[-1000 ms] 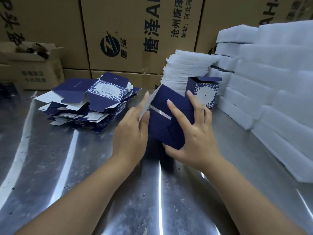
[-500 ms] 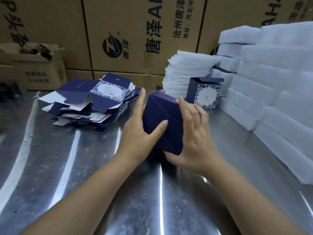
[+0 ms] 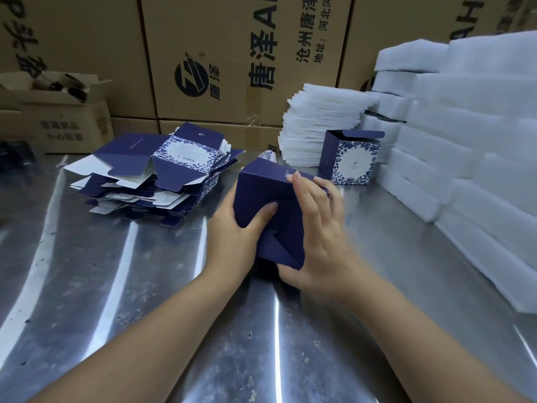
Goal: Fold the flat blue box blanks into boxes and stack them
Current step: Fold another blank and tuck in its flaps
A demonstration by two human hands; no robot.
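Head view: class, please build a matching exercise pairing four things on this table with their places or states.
Things: 1 dark blue box; 2 patterned box; 3 flat blanks; 4 thin white sheets.
States: A heaped at left; B held by left hand and right hand; C stacked behind the patterned box; D standing upright, flap open.
Pairs: 1-B, 2-D, 3-A, 4-C.

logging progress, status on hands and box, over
Left hand and right hand both grip the half-folded box, left thumb on its bottom flaps. Finished box upright behind it. Blank pile left, nothing in the way.
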